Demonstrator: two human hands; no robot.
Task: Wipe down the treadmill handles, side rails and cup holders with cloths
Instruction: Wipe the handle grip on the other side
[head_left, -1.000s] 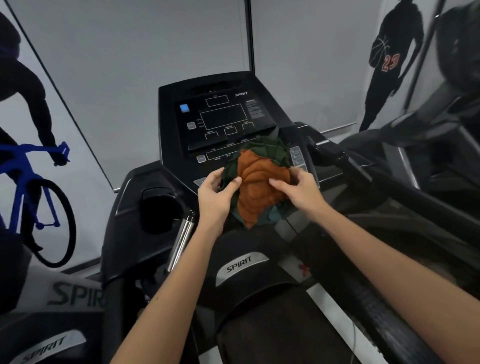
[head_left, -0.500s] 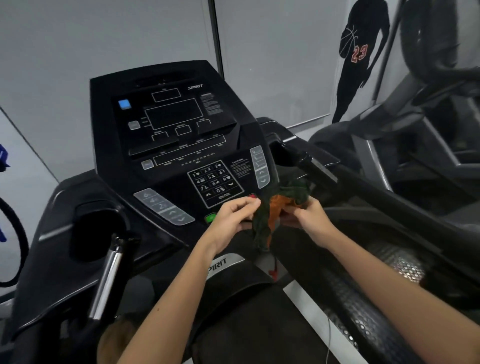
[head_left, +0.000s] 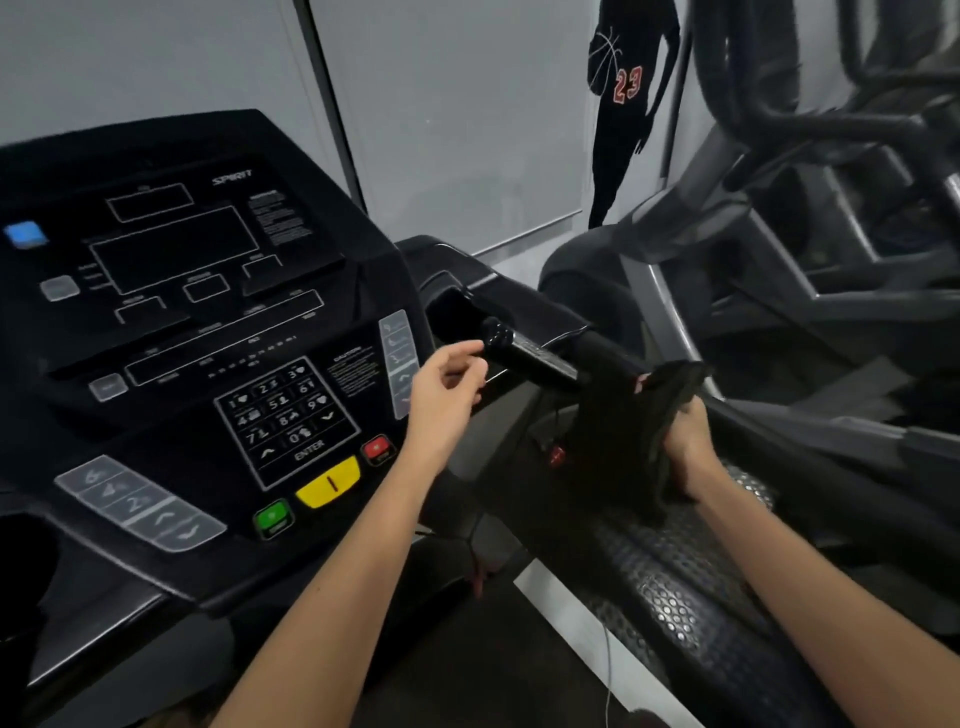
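One black treadmill console (head_left: 208, 312) is filling the left of the view, and one black handle bar (head_left: 530, 358) is jutting from its right edge. One dark bunched cloth (head_left: 670, 384) is draped over that bar, with the right hand (head_left: 691, 447) gripping it. The handle wipe seems to be just starting. The left hand (head_left: 447, 395) is hovering loosely curled and empty. The next move likely calls for sliding the cloth along the bar.

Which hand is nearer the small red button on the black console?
Left. The left hand hovers just up-right of the small red button; right hand grips a dark cloth farther right.
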